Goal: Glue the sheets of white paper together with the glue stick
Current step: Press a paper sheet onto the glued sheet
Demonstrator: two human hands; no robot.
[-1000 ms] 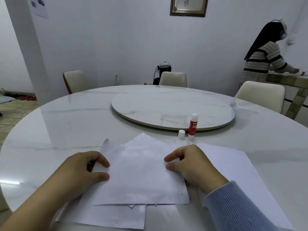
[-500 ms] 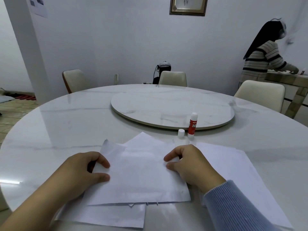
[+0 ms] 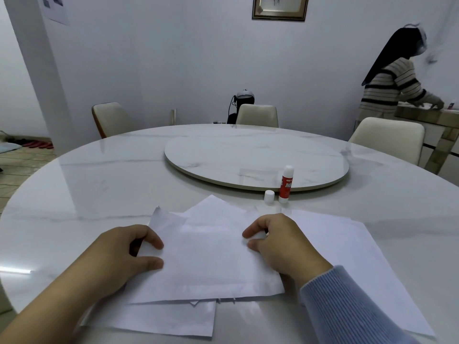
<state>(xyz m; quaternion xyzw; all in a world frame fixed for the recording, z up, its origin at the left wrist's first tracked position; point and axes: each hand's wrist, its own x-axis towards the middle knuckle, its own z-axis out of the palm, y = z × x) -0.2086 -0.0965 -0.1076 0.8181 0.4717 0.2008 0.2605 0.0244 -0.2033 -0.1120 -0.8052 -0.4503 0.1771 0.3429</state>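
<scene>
Here, left hand [image 3: 119, 256] and right hand [image 3: 280, 242] both pinching the top sheet [image 3: 206, 259] at its side edges, uncapped glue stick [image 3: 286, 184] upright well beyond the sheet, cap [image 3: 269, 196] just beside it.

On the round white marble surface [image 3: 99, 184], the left grip [image 3: 124, 259] pinches the left edge of the top white paper sheet [image 3: 211, 259], while the right grip [image 3: 278, 242] pinches its right side. More white sheets [image 3: 347, 249] lie beneath and beside it. Beyond them a red-and-white uncapped glue stick [image 3: 286, 184] stands upright, its small white cap [image 3: 269, 196] just beside it, near the round marble turntable [image 3: 248, 155].
</scene>
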